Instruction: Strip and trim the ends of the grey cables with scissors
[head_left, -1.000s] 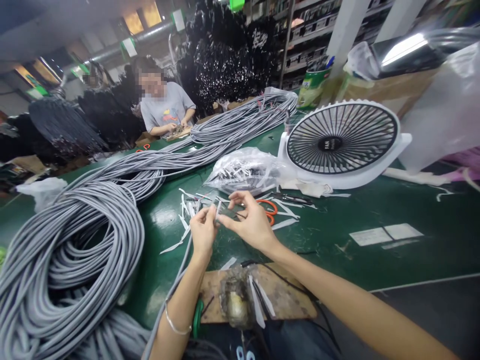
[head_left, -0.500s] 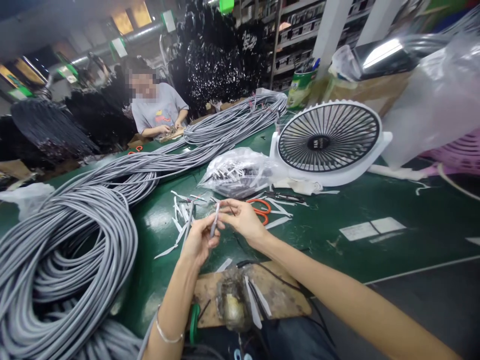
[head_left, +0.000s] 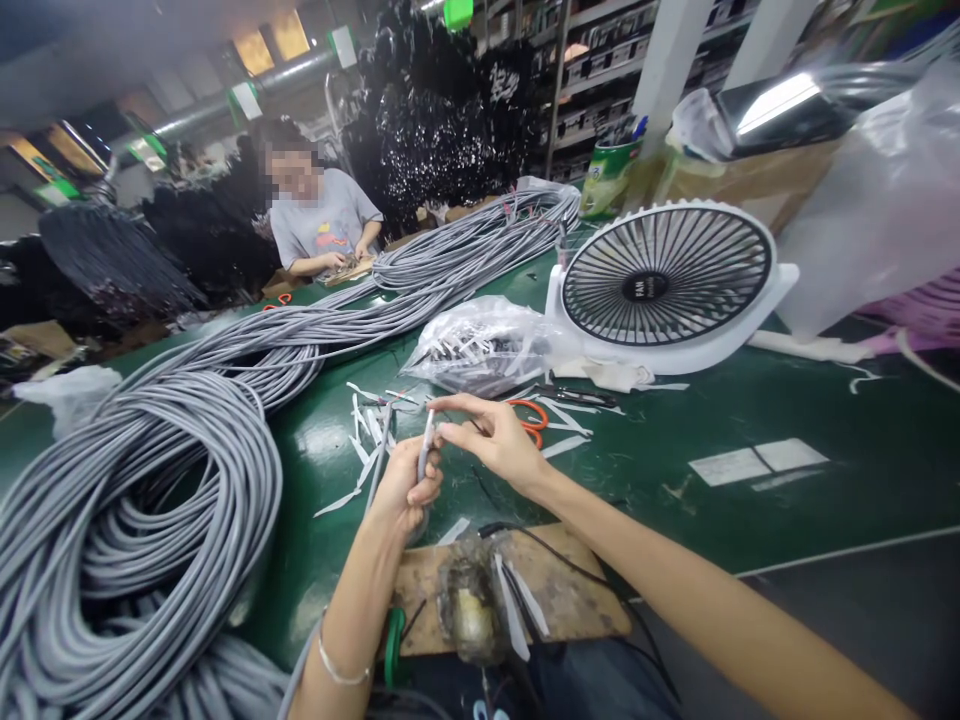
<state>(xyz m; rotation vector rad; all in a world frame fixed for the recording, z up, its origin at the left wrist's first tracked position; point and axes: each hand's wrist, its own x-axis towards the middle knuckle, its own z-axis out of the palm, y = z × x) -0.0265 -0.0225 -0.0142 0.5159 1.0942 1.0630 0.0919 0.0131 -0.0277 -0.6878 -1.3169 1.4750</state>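
"What lay left on the bench [head_left: 637, 490]?"
"Cables [head_left: 259, 440], stretching back toward a co-worker [head_left: 322, 222]."
"And right?"
"A fan [head_left: 667, 290], with a plastic bag [head_left: 487, 342] to its left, and scissors [head_left: 544, 414] before the bag."

- Fan [head_left: 671, 285], beyond and to the right of the right hand [head_left: 480, 435]: hub [head_left: 646, 287] marked "FAN" in light capitals. A second, smaller line stands directly beneath; too small to read.
- Green container [head_left: 606, 182], beyond the right hand and behind the fan: light marking on the wall; characters not legible.
- Gray shirt [head_left: 330, 220] of the co-worker, far beyond the left hand [head_left: 409, 480]: multicolored chest print; any lettering cannot be made out.
- White sheet [head_left: 343, 47], hanging far beyond the left hand: content too distant to read.
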